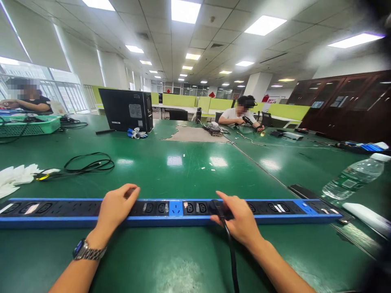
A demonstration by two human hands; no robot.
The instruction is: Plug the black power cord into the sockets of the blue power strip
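Note:
A long power strip [175, 220] with a blue casing and black socket modules lies across the green table in front of me. Over its left half rests my left hand [114, 205], fingers curled round the strip and fingertips partly hidden; a metal-band watch is on that wrist. At the strip's right half, my right hand [240, 215] has thumb and fingers on either side of a black power plug [216, 207]. The plug sits at a socket, but how deep it goes is hidden. Its black cord [231, 252] runs down towards the table's near edge.
A water bottle [354, 177] leans at the right. Coiled black cable [88, 163] and white tissue [18, 177] lie at the left. Farther back are a computer tower [125, 110], a green basket [30, 126] and gloves [137, 133]. Two people [238, 114] sit across the table.

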